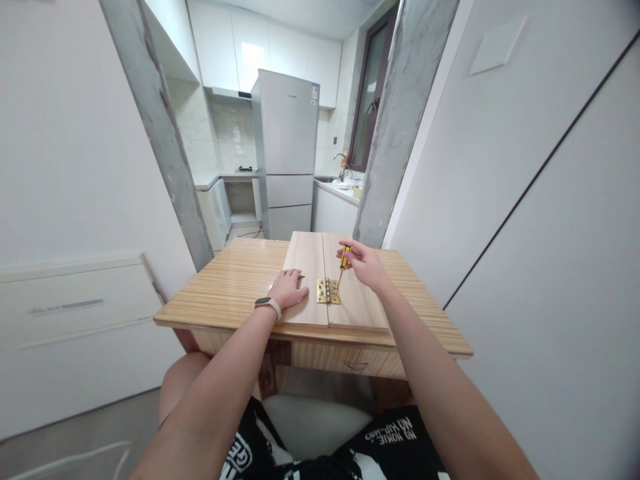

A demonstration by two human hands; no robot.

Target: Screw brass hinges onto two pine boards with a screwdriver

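As a wristband-wearing left hand [290,289] lies palm-down across a pale, flat wooden board [310,313], fingers slightly spread, the right hand [363,260] grips a yellow-and-black-handled screwdriver [345,257], its slim metal shaft angled down to the right leaf of a rectangular, brass-coloured metal hinge [328,291]. The hinge straddles the seam between that board and a matching pale wooden board [360,307] on its right, toward the near edge of a glossy, yellow wood-grain table [235,267]; both boards run from the table's far edge almost to its near one.

The step in hand looks to be work on a screw in the right leaf, though whether the tip is seated is too small to tell. The next move appears to call for a firm, more upright driver and unshifting boards. A small dark object [301,277], its kind unclear, shows by the left fingertips, apart from the hinge. The right forearm hides part of the right-hand board; nothing visible blocks the driver. Beyond the far edge stands a tall silver refrigerator [290,127].
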